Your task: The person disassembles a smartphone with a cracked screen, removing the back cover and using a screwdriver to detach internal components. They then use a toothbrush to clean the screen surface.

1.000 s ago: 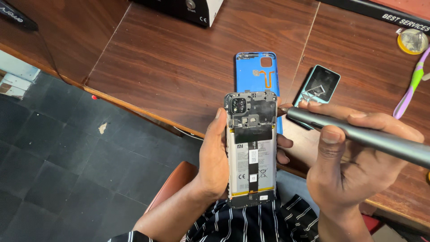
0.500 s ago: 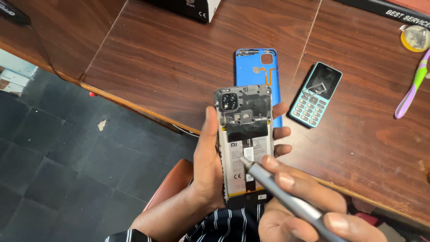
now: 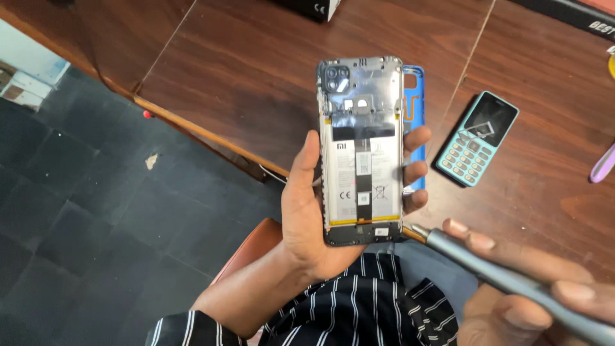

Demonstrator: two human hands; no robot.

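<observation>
A person's left hand (image 3: 307, 218) grips an opened smartphone (image 3: 362, 150) upright above the near edge of a dark wooden table (image 3: 256, 77), the thumb pressed along the phone's left side and 3 fingertips (image 3: 416, 138) wrapped around its right edge. With the back cover off, the phone shows its camera module at the top left, a grey metal frame and a white battery filling the lower half. The right hand (image 3: 512, 282), low at the right of the scene, is closed around a slim grey electric screwdriver (image 3: 506, 282), fingers lying along the barrel; its tip sits just beside the phone's bottom right corner, though whether it touches cannot be told. Behind the phone, a blue back cover (image 3: 416, 102) lies flat on the table, mostly hidden. To the right rests a teal keypad phone (image 3: 477, 138), well apart from both hands. A striped black-and-white shirt (image 3: 359, 301) fills the near foreground, with dark floor tiles (image 3: 83, 224) at left.
</observation>
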